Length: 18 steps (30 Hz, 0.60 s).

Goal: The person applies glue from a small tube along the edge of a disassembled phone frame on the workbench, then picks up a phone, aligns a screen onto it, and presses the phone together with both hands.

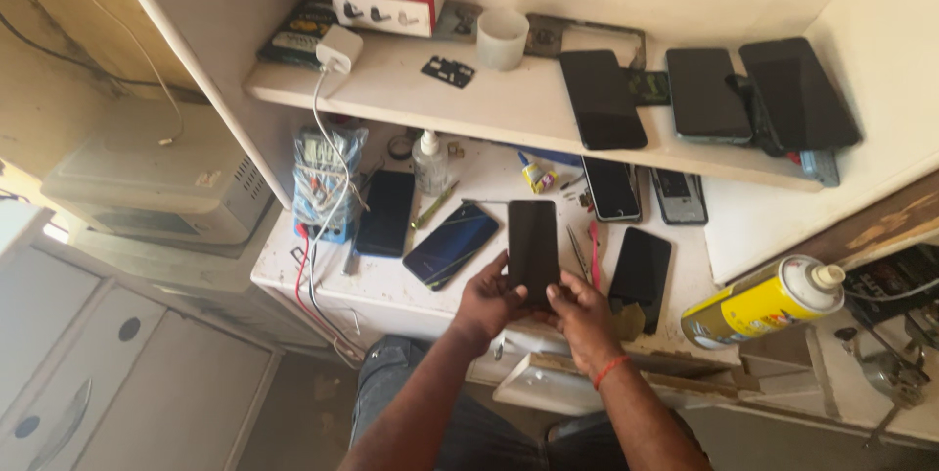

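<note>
Phone point(533, 241) upright at centre, pinched by its lower end between left hand point(486, 300) and right hand point(579, 313) — screen up for viewing — tweezers point(578, 253) at three o'clock, blue phone point(451, 245) at nine.

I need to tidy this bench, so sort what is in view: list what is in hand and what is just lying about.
In hand:
- dark phone, held upright over the bench by both hands, left hand and right hand

Lying about:
- blue phone on the bench
- tweezers beside the held phone
- yellow spray can on its side
- white cup on the shelf
- clear pump bottle
</note>
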Tool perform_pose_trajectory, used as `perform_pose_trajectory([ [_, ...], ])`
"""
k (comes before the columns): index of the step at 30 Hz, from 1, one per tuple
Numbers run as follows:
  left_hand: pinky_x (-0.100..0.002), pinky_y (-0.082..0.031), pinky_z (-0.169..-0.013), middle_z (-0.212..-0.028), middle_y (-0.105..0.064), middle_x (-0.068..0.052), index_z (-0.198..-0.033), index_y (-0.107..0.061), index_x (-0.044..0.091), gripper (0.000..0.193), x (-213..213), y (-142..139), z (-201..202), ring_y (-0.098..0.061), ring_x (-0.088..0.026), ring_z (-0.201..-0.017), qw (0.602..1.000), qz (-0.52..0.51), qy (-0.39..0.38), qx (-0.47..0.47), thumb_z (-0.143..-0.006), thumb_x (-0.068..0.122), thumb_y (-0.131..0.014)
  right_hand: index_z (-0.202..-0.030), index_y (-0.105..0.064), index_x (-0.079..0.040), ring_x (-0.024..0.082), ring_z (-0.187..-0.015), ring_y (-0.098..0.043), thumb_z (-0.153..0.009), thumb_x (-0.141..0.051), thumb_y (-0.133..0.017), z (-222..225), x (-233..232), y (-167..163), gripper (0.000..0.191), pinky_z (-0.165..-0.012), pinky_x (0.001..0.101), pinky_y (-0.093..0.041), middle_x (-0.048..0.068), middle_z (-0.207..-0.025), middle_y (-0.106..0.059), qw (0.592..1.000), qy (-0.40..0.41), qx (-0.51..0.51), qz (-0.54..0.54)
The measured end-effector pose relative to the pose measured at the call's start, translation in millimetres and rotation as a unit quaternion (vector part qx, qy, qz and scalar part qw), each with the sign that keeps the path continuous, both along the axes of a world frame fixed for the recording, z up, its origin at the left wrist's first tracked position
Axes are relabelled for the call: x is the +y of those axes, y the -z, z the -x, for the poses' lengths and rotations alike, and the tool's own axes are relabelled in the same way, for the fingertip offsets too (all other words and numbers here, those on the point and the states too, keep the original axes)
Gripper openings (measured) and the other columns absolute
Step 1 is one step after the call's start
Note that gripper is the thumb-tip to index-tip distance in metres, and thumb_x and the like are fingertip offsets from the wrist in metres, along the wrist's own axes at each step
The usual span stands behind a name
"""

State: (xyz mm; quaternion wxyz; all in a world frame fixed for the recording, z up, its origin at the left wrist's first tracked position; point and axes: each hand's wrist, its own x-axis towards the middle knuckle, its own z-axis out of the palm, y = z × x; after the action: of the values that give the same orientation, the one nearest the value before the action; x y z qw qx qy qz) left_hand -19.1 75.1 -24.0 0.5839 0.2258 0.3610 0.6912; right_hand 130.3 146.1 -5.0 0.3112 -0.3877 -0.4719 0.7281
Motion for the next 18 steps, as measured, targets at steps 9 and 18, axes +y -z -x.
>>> perform_pose_trajectory([
  [9,-0.033,-0.06,-0.09,-0.116,-0.073,-0.014,-0.142,-0.054,-0.008,0.043,-3.5,-6.2,-2.4,-0.072,-0.02,-0.101,0.997,0.006,0.033,0.075,-0.1,-0.001,-0.061,-0.124,-0.067,0.0,0.017,-0.085,-0.069,-0.098,0.0,-0.058,15.3,1.7,3.6,0.028,-0.073,0.0361,-0.06,0.007,-0.101,-0.072,0.992,0.122,-0.03,0.017],
  [18,-0.034,-0.063,-0.088,-0.113,-0.072,-0.014,-0.129,-0.056,-0.006,0.033,4.2,-9.4,-15.9,-0.073,-0.021,-0.099,0.995,0.064,-0.035,0.061,-0.097,-0.006,-0.053,-0.123,-0.065,0.003,0.017,-0.085,-0.071,-0.099,0.002,-0.054,16.3,-7.2,7.8,0.026,-0.073,0.034,-0.062,0.014,-0.105,-0.074,0.99,0.12,-0.038,-0.061],
])
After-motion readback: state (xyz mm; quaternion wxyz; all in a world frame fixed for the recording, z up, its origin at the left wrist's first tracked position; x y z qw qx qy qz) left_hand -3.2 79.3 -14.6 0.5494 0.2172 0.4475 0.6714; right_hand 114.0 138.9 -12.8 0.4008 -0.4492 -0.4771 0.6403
